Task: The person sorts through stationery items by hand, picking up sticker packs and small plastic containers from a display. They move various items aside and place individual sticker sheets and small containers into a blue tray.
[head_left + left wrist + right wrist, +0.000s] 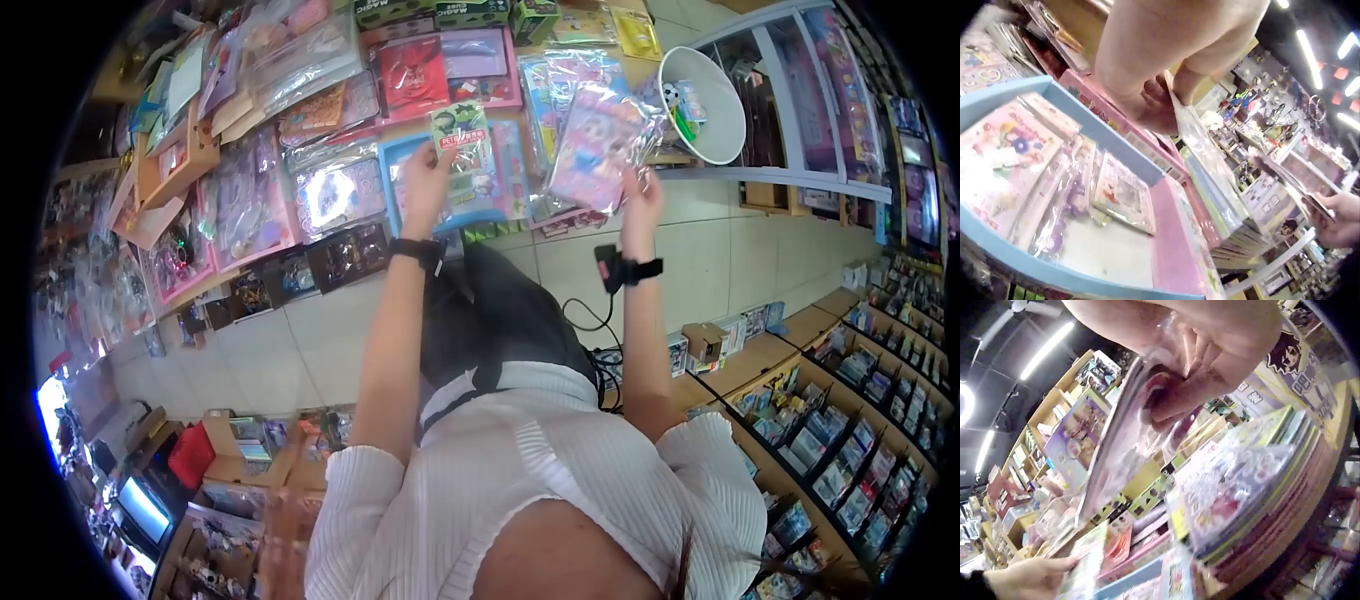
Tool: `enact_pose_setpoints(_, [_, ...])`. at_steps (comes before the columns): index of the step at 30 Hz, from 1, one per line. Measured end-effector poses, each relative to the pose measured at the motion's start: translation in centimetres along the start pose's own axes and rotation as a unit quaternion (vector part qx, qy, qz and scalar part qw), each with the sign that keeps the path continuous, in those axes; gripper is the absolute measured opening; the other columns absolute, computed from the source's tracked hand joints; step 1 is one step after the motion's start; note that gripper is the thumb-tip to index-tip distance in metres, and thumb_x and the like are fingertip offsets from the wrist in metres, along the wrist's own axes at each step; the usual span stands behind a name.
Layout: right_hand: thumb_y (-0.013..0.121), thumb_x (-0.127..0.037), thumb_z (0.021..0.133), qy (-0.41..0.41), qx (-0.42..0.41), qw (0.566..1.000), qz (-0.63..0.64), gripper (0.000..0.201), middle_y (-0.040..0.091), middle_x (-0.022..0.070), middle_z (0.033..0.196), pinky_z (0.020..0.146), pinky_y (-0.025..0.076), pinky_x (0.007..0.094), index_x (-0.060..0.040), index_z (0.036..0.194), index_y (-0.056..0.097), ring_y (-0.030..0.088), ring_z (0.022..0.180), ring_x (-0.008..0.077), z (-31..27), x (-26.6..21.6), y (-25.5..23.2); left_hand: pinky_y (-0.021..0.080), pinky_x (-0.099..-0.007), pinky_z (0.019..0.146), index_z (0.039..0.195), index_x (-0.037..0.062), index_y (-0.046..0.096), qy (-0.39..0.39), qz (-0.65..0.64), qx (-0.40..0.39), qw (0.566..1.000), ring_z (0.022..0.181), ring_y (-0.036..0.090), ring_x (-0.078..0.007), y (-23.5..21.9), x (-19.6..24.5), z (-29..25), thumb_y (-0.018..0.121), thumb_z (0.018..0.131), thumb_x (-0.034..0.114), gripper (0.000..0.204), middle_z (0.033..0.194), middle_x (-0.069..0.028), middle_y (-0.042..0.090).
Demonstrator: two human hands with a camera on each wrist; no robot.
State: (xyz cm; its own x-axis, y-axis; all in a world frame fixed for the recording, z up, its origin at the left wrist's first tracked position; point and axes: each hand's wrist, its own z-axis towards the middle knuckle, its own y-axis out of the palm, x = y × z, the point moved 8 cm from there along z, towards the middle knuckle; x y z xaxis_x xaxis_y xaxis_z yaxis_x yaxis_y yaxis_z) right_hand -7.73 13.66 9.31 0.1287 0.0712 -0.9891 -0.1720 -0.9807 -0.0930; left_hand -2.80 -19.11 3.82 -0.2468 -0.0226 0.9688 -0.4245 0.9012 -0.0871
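My left hand pinches the edge of a flat plastic packet with a green printed top. The packet overlaps a light blue tray in the head view. Small wrapped packets, one with purple shapes, lie in that tray in the left wrist view. My right hand grips the lower right corner of a clear-wrapped packet with pink and blue cartoon print. In the right wrist view this packet hangs tilted beside a stack of wrapped booklets, with the thumb and fingers closed on its edge.
A white bucket with small toys inside stands right of the booklets. A pink tray lies behind the blue one, and green boxes line the back. Pink trays of packets extend left. Shelves of small goods stand behind me.
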Motion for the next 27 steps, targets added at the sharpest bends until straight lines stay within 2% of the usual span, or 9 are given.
enact_pose_setpoints(8, [0.063, -0.01, 0.077, -0.046, -0.006, 0.985, -0.164, 0.033, 0.061, 0.0112, 0.084, 0.07, 0.044, 0.027, 0.0076, 0.102, 0.054, 0.056, 0.077, 0.0153, 7.9, -1.5, 1.1, 0.043, -0.0191, 0.061, 0.102, -0.004, 0.053, 0.0, -0.084, 0.044, 0.995, 0.076, 0.058, -0.0081, -4.3, 1.2, -2.7, 0.061, 0.081, 0.011, 0.027, 0.085, -0.0071, 0.063])
enact_pose_setpoints(11, [0.061, -0.008, 0.076, -0.159, 0.102, 0.95, -0.247, 0.032, 0.06, 0.0146, 0.091, 0.072, 0.045, 0.0303, 0.0063, 0.104, 0.052, 0.057, 0.08, 0.021, 5.4, -4.4, 1.0, 0.042, -0.0193, 0.058, 0.103, -0.004, 0.053, -0.023, -0.03, 0.092, 0.995, 0.072, 0.056, -0.0072, -7.8, -1.3, -3.1, 0.06, 0.082, 0.011, 0.027, 0.085, -0.0072, 0.063])
enact_pose_setpoints(13, [0.058, -0.005, 0.076, -0.338, 0.141, 0.868, -0.337, 0.031, 0.059, 0.0154, 0.096, 0.073, 0.045, 0.0314, 0.0044, 0.105, 0.051, 0.058, 0.083, 0.0252, 2.1, -6.6, 3.4, 0.041, -0.0206, 0.057, 0.099, -0.0026, 0.054, -0.017, -0.05, 0.19, 0.98, 0.068, 0.053, -0.0078, -10.9, -2.4, -4.2, 0.059, 0.082, 0.012, 0.023, 0.081, -0.005, 0.061])
enact_pose_setpoints(15, [0.056, -0.002, 0.074, -0.244, 0.001, 0.936, -0.255, 0.029, 0.059, 0.0159, 0.094, 0.071, 0.046, 0.0325, 0.0032, 0.102, 0.053, 0.058, 0.082, 0.0258, 0.0, -4.7, 7.5, 0.041, -0.0224, 0.058, 0.097, -0.0018, 0.055, -0.069, -0.115, 0.208, 0.969, 0.068, 0.052, -0.0087, -12.3, -3.7, -6.0, 0.058, 0.082, 0.012, 0.021, 0.08, -0.0042, 0.059])
enact_pose_setpoints(17, [0.055, -0.001, 0.072, -0.162, -0.208, 0.937, -0.227, 0.029, 0.059, 0.0172, 0.093, 0.07, 0.047, 0.0343, 0.0026, 0.101, 0.054, 0.059, 0.08, 0.0281, -1.6, -1.5, 13.7, 0.041, -0.0229, 0.06, 0.097, -0.0017, 0.055, -0.075, -0.123, 0.231, 0.962, 0.069, 0.052, -0.009, -13.7, -6.8, -6.9, 0.058, 0.083, 0.012, 0.02, 0.081, -0.0042, 0.059])
enact_pose_setpoints(19, [0.054, -0.003, 0.071, -0.117, -0.285, 0.914, -0.266, 0.028, 0.058, 0.019, 0.09, 0.068, 0.048, 0.0374, 0.0036, 0.099, 0.055, 0.059, 0.078, 0.0293, -3.2, 1.8, 18.1, 0.041, -0.0235, 0.062, 0.097, -0.0016, 0.055, -0.078, -0.131, 0.253, 0.955, 0.07, 0.052, -0.0093, -14.4, -8.6, -7.6, 0.057, 0.083, 0.012, 0.02, 0.081, -0.0042, 0.059])
enact_pose_setpoints(21, [0.055, -0.006, 0.071, -0.216, -0.238, 0.861, -0.394, 0.029, 0.058, 0.0193, 0.089, 0.067, 0.048, 0.0386, 0.0043, 0.098, 0.054, 0.059, 0.077, 0.0287, -3.8, 3.3, 20.8, 0.041, -0.0233, 0.066, 0.099, -0.0016, 0.055, -0.101, -0.12, 0.254, 0.954, 0.074, 0.053, -0.0096, -14.3, -9.4, -8.2, 0.057, 0.083, 0.011, 0.02, 0.085, -0.0042, 0.059])
enact_pose_setpoints(23, [0.056, -0.009, 0.071, -0.123, -0.288, 0.828, -0.465, 0.034, 0.055, 0.0224, 0.095, 0.073, 0.045, 0.0406, 0.0032, 0.102, 0.052, 0.055, 0.089, 0.0316, -4.3, 4.9, 22.8, 0.041, -0.0231, 0.069, 0.1, -0.002, 0.055, -0.103, -0.131, 0.257, 0.952, 0.077, 0.053, -0.0099, -14.2, -10.1, -8.4, 0.057, 0.083, 0.011, 0.021, 0.087, -0.004, 0.059])
enact_pose_setpoints(27, [0.064, -0.014, 0.066, -0.227, -0.173, 0.774, -0.565, 0.051, 0.043, 0.0269, 0.111, 0.085, 0.036, 0.0433, -0.0013, 0.111, 0.046, 0.041, 0.102, 0.0394, -4.6, 7.6, 24.6, 0.041, -0.0239, 0.069, 0.101, -0.0028, 0.054, -0.118, -0.132, 0.258, 0.95, 0.077, 0.053, -0.0106, -14.4, -10.2, -9.0, 0.056, 0.084, 0.01, 0.022, 0.087, -0.004, 0.059])
